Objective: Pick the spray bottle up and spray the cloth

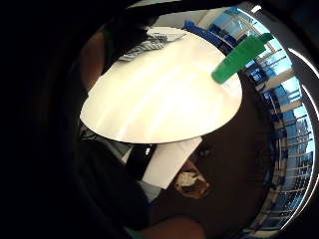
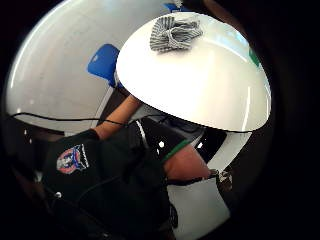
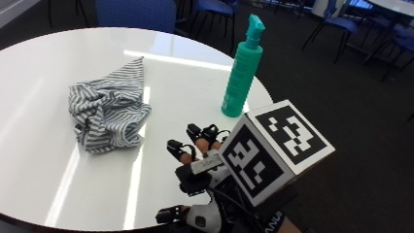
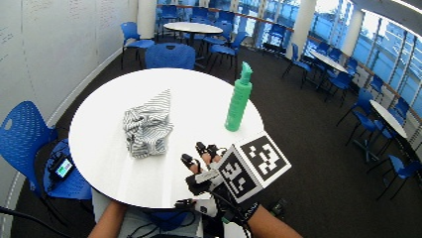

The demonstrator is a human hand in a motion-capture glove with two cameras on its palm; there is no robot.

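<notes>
Here, over the near right edge of a round white table point(image 3: 77, 58), hovers the gloved right hand point(image 3: 200, 160), fingers point(image 3: 187, 153) lifted, spread a little and relaxed, gripping nothing and touching nothing. Just beyond the fingertips, toward the far right of the tabletop, stands a green spray bottle point(image 3: 242, 73), upright, nozzle at the top, near the table's right rim and apart from the hand. To the left of the bottle, well apart from it, lies a crumpled grey-and-white striped cloth point(image 3: 107, 109), one corner pointing to the far side, bunched folds toward the near side. Between cloth and bottle, only bare glossy tabletop with streaks of reflected light.

In the wide outside view, same layout: bottle point(image 4: 238, 97) upright on the right, cloth point(image 4: 148, 124) left of centre, hand point(image 4: 204, 166) raised at the near right edge, a bare forearm point(image 4: 109, 223) below the near rim on the left. Around the table, dark carpet and blue chairs point(image 4: 26, 139), one of them close at the left.

From the little-finger palm view, the bottle point(image 1: 241, 57) at the table's rim and the cloth point(image 1: 144, 46) at its opposite side. From the thumb-side palm view, the cloth point(image 2: 175, 32) on the tabletop point(image 2: 200, 80).
</notes>
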